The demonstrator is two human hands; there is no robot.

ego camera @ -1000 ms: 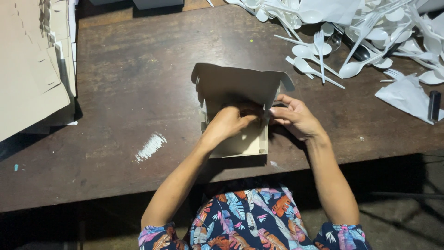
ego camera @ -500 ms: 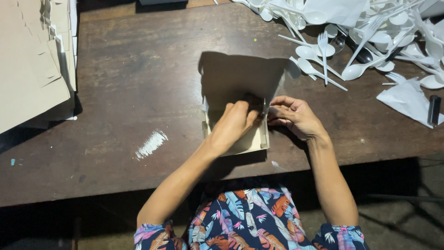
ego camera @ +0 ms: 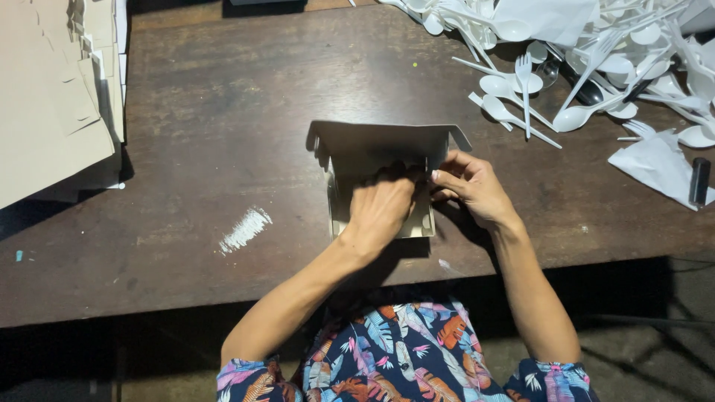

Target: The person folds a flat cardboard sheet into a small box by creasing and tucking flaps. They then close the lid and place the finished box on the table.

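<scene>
a person in a leaf-print garment (ego camera: 406, 357) bends over a dark wooden bench (ego camera: 186, 179), both hands working a pale cardboard box (ego camera: 383, 175) that lies flat near the bench's front edge. the left hand (ego camera: 380, 208) presses down inside the box, fingers curled and knuckles up, seemingly to pin the base while the walls are shaped; whether those fingers grip anything beneath cannot be told, since the hand covers most of the interior. just to its right, the right hand (ego camera: 469, 186) pinches the box's right wall, fingers clenched on the card edge where a side tab meets the raised lid flap (ego camera: 387, 138), which stands up beyond both hands. a smear of white paint (ego camera: 246, 229) marks the wood left of the fingers. farther off to the right lies a heap of white plastic spoons and forks (ego camera: 588, 52), cut off by the frame, with a folded white napkin (ego camera: 655, 167) and a small dark object beside it too small to identify. far left, stacked flat cardboard sheets (ego camera: 52, 97) run out of view.
</scene>
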